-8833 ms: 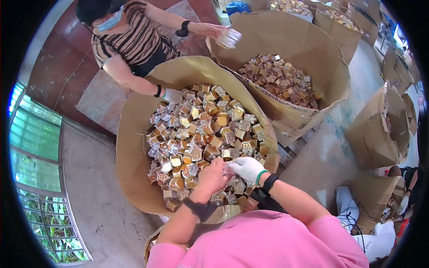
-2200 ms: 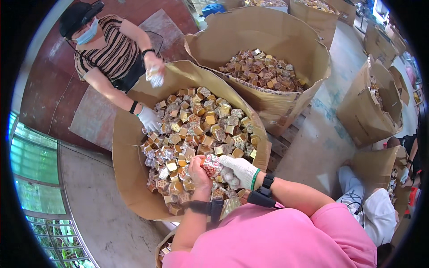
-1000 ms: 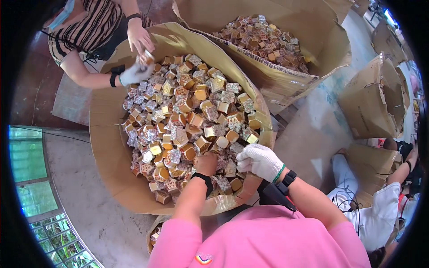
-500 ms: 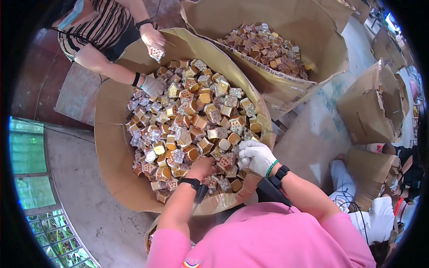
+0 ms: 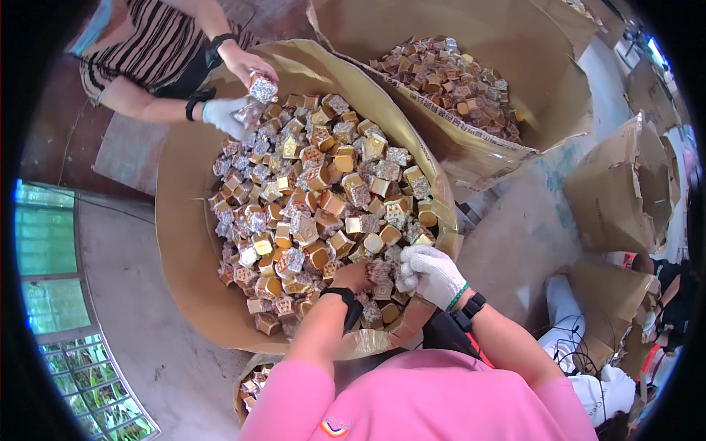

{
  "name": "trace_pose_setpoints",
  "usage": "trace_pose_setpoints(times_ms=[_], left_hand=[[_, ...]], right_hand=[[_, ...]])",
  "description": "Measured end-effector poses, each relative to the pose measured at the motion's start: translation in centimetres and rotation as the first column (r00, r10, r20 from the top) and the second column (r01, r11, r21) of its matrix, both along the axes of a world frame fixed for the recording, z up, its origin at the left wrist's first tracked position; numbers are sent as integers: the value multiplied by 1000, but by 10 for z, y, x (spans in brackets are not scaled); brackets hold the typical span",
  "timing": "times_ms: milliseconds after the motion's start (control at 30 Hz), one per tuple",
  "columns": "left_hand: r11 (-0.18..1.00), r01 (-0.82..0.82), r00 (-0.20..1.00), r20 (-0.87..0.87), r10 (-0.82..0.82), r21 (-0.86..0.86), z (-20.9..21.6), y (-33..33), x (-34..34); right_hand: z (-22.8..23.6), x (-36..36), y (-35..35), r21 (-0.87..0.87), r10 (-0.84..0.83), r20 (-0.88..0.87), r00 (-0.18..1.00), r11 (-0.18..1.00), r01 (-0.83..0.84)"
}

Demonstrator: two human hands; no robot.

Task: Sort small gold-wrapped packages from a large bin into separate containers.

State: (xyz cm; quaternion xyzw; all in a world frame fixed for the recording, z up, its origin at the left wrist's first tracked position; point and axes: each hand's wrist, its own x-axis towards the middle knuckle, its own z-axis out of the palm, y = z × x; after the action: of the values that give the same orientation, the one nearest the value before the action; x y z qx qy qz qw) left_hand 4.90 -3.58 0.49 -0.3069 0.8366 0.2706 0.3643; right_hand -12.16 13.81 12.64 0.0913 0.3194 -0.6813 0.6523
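Note:
Low over the near edge of the pile, my bare left hand (image 5: pixel 351 277) is curled against a small house-shaped piece (image 5: pixel 379 273) with a red-and-white speckled face, blurred by motion. My fingers look wrapped round its left side. Just to its right, my right hand (image 5: pixel 432 273), in a white knitted glove, is closed with the fingertips pinched together close to the piece. What lies in that pinch is hidden. Many similar small house-shaped pieces (image 5: pixel 316 220), gold, brown and silvery, some in shiny clear wrap, fill the large round cardboard bin (image 5: pixel 180 279) under my hands.
Across the bin, a co-worker's bare hand (image 5: pixel 250 62) and gloved hand (image 5: pixel 224 116) each hold a piece. A second big cardboard bin (image 5: pixel 544 95) of pieces stands behind. Cardboard boxes (image 5: pixel 614 191) line the right side. A smaller container of pieces (image 5: pixel 254 382) sits below the bin.
My left hand has shifted right with the speckled piece, closer to my right hand. The co-worker's gloved hand has risen from the pile with a piece, near the other hand.

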Motion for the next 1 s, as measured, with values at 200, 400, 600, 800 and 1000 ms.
trace_pose_setpoints(times_ms=[200,400,600,800,1000], left_hand=[[961,-230,940,-219,260,154,70,-7,-14],[874,-308,859,-285,425,377,134,-18,2],[899,-228,897,-278,343,375,186,-14,4],[926,-282,693,-614,378,251,190,5,22],[549,-492,472,-323,820,676,168,0,46]], right_hand=[[-13,1,-3,34,-9,-14,1000,999,9],[1,-4,-27,154,183,-553,813,981,-116],[25,-8,-47,242,366,-893,263,882,-405],[31,8,-54,369,326,-476,817,917,-151],[63,6,-53,301,499,-434,750,865,-401]])
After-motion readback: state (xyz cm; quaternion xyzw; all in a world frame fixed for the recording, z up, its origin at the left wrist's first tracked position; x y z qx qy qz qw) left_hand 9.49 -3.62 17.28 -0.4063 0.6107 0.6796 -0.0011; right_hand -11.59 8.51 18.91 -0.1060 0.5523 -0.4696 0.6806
